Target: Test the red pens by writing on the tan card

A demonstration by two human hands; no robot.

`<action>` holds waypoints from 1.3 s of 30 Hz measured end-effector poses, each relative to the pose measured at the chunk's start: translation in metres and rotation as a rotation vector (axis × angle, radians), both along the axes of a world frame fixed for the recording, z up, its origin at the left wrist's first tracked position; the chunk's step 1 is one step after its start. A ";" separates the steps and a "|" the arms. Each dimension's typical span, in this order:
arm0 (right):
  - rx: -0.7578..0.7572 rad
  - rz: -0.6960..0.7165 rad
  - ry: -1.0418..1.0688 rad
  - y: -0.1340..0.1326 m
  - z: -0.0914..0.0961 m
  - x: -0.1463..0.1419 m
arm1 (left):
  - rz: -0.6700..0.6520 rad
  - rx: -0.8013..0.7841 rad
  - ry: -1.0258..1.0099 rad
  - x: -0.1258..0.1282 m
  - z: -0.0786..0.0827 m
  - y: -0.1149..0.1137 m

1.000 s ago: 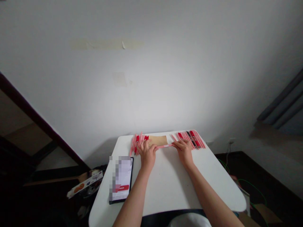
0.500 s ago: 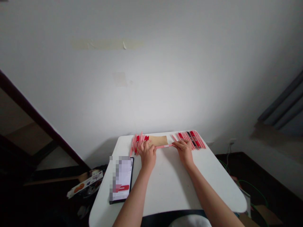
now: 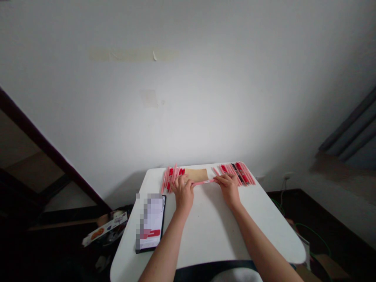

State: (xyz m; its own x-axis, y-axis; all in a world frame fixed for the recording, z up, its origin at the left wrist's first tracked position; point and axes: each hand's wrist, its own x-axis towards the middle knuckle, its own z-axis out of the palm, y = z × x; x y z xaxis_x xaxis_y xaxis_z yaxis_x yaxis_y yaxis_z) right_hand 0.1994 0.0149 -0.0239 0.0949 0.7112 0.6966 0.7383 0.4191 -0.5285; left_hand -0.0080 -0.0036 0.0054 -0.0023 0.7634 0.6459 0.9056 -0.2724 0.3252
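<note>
A slim pink pen [image 3: 203, 181] with a pale label lies crosswise between my two hands, just above or on the table. My left hand [image 3: 182, 188] pinches its left end, and my right hand [image 3: 228, 187] pinches the right end. Beside the left fingers is a loose bunch of pink and red pens [image 3: 170, 177], partly covered by that hand. Behind my right hand, several pink, red and black pens [image 3: 243, 173] lie side by side. A flat tan piece of paper or card [image 3: 197, 174] rests behind the held pen.
The white table [image 3: 210, 231] stands against a grey-white wall [image 3: 188, 117]. A phone [image 3: 152, 223] with a lit screen lies left of my left forearm. Boxes and clutter [image 3: 105, 231] are on the floor at the left, and a green cable [image 3: 314, 231] runs at the right.
Both hands keep their hold on the pink pen. Only a very slight shift of the view shows.
</note>
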 end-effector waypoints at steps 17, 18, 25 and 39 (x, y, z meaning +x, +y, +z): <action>-0.010 0.020 0.016 0.001 -0.003 0.002 | -0.014 -0.027 -0.048 -0.002 -0.001 0.001; -0.010 0.024 0.017 0.001 -0.002 0.002 | -0.008 -0.030 -0.047 -0.002 -0.002 0.002; -0.013 0.045 0.027 -0.001 0.002 0.001 | 0.030 -0.081 -0.032 -0.001 -0.002 0.002; -0.027 0.040 0.040 -0.003 0.002 0.000 | 0.029 -0.124 -0.032 -0.002 0.001 -0.001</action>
